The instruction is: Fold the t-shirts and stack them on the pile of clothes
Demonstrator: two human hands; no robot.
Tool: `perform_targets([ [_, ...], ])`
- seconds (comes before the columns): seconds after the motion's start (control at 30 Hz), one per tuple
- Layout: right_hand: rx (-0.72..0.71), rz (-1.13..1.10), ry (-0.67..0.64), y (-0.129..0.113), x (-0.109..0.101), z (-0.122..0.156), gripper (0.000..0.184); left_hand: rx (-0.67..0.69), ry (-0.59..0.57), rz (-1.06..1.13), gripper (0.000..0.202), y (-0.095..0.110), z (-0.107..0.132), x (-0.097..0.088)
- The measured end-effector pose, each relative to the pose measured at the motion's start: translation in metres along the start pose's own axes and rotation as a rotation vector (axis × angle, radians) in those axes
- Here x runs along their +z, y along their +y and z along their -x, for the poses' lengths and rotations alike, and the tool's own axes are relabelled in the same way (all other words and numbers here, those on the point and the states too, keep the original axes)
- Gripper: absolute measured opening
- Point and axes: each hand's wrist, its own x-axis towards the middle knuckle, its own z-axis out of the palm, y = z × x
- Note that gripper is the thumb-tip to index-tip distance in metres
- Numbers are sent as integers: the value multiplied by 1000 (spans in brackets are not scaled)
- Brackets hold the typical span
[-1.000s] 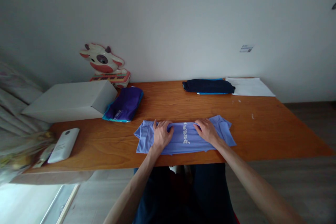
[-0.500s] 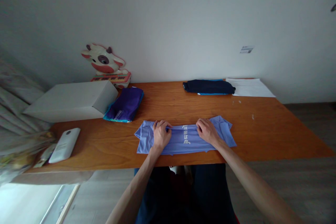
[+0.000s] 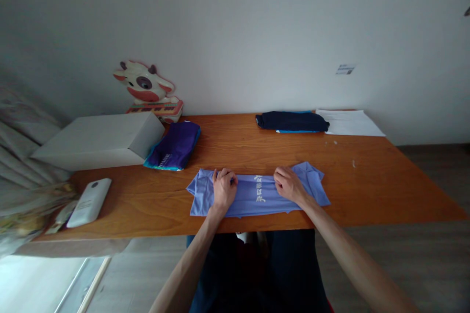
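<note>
A lavender-blue T-shirt [image 3: 245, 200] with white characters lies folded into a wide strip near the front edge of the table. My left hand [image 3: 224, 190] is closed on its far edge, left of the print. On the right of the print, my right hand [image 3: 288, 185] pinches the same far edge with curled fingers. Both sleeve ends spread out past my hands. The fingertips are partly hidden under the knuckles.
The wooden table [image 3: 227, 144] stands against a wall. Dark folded clothes [image 3: 293, 121] and a white sheet [image 3: 352, 122] lie at the back right. To the left are purple folded clothing [image 3: 176, 144], a white box [image 3: 99, 139], a cow toy keyboard [image 3: 147, 88] and a white device [image 3: 90, 203].
My left hand has shifted slightly to the left along the shirt's far edge. My right hand and the shirt stay nearly where they were.
</note>
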Motion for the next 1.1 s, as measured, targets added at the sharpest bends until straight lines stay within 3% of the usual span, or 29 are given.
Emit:
perform_targets([
  [0.1,-43,13,-14,3,4,2,27,3,4,14,28,2,0,-1],
  [0.23,-47,-97,-11,4,6,4,30,9,-25,34,49,5,1,-2],
  [0.33,-97,-146,-24,4,5,4,39,38,-71,36,45,4,3,-2],
  [0.53,-169,-92,-16,4,6,7,25,32,-82,33,35,5,4,-2],
  [0.7,-174,-76,-37,4,8,9,24,45,-106,30,57,9,5,-3],
  [0.83,-144,-96,-41,2,7,8,24,76,-162,15,47,9,6,-4],
  [1.1,-79,-151,-90,-9,-5,2,28,51,-123,26,39,8,5,-3],
])
